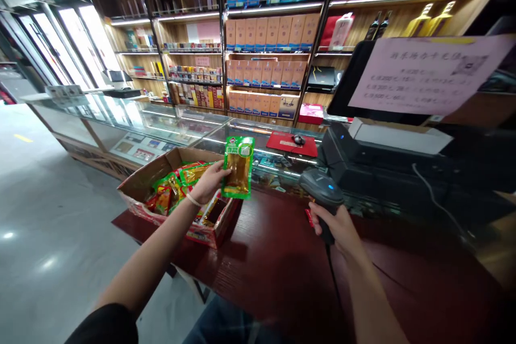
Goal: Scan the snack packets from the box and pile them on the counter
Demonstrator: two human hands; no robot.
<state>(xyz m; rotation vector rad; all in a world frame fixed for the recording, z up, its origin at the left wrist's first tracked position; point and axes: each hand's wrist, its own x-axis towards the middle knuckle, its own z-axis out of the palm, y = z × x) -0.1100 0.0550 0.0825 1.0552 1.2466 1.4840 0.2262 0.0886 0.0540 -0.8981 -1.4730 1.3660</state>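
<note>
Green-edged packet (pixel 237 177) at our twelve o'clock — our left grip (pixel 208 181) pinches it upright by its left edge, near the open carton (pixel 151 174) of bright pouches (pixel 171 189) at eleven. At one o'clock, our right grip (pixel 337 224) clasps the scanner (pixel 321 185) — above the dark red worktop (pixel 274 263).

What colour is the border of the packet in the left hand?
Bright green; the packet shows it in the head view.

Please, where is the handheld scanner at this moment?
In the head view, the handheld scanner is right of centre, in the person's right grip above the dark red table, right of the green packet.
</note>
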